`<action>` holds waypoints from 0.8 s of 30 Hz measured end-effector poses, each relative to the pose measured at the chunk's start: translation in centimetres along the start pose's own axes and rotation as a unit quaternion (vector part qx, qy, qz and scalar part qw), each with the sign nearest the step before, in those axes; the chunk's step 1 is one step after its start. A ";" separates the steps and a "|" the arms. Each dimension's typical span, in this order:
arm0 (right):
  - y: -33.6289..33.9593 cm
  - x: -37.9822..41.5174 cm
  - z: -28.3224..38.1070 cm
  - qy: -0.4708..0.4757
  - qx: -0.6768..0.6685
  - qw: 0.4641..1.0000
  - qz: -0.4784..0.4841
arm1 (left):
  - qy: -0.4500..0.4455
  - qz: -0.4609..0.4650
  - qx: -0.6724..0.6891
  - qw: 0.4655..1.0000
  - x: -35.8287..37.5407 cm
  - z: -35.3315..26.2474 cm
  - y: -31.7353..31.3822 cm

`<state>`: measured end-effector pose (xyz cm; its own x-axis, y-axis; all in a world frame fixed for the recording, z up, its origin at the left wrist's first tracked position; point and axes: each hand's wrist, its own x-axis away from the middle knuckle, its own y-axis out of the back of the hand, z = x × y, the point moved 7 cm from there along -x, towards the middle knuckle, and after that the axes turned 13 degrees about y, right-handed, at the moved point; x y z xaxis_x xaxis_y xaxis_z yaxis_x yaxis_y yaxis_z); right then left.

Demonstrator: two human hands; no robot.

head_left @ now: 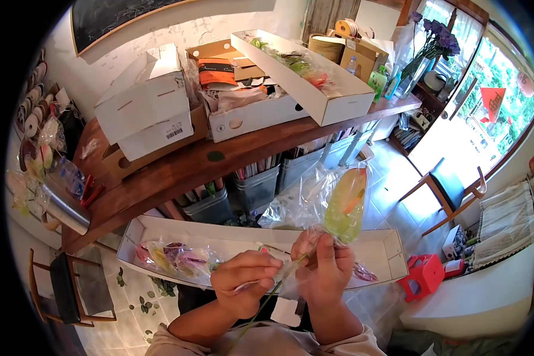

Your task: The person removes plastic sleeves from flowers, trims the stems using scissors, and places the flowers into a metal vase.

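A yellow-green anthurium with an orange spadix stands upright in a clear plastic sleeve. Its green stem slants down toward my body. My right hand is closed around the stem and gathered plastic just below the bloom. To its left, my left hand pinches a thin piece of clear plastic beside the stem; the hold is partly hidden by its fingers. Behind both hands lies a long white box with several plastic-wrapped flowers at its left end.
A wooden table carries a white carton and a long open flower box. Grey bins stand beneath it. A red stool is at the right, a chair at the left. Loose leaves lie on the floor.
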<state>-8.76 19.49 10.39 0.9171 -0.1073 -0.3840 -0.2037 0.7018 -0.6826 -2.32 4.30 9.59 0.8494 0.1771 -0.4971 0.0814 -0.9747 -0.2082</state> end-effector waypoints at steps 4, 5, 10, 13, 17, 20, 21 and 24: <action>-0.2 0.1 0.6 0.005 -0.018 1.000 0.005 | -0.053 0.031 -0.034 0.998 0.0 -1.0 -0.3; -0.3 0.2 0.8 0.006 -0.020 1.000 0.006 | -0.075 0.042 -0.055 0.995 0.0 -1.4 -0.4; -0.5 0.4 1.7 0.019 0.011 0.999 0.028 | -0.160 0.066 -0.129 0.976 0.0 -2.9 -1.0; -0.7 0.6 1.8 0.025 -0.021 0.999 0.028 | -0.182 0.075 -0.149 0.969 0.0 -3.2 -1.2; -0.5 0.7 1.8 0.027 -0.040 0.999 0.022 | -0.204 0.082 -0.172 0.960 0.4 -3.2 -1.2; -0.4 0.6 2.1 0.023 0.034 0.999 0.011 | -0.218 0.090 -0.176 0.956 0.6 -3.2 -1.2; -0.3 0.7 2.1 0.020 0.037 0.999 0.007 | -0.225 0.096 -0.177 0.953 0.6 -3.2 -1.1; 0.1 0.8 1.9 0.013 0.038 0.999 0.002 | -0.209 0.092 -0.184 0.956 0.6 -3.2 -1.1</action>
<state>-7.36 20.77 11.21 0.9071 -0.1214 -0.4030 -0.1804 0.7530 -0.6328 -0.24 5.02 12.21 0.5899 -0.0372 -0.8066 0.1940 -0.9631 0.1863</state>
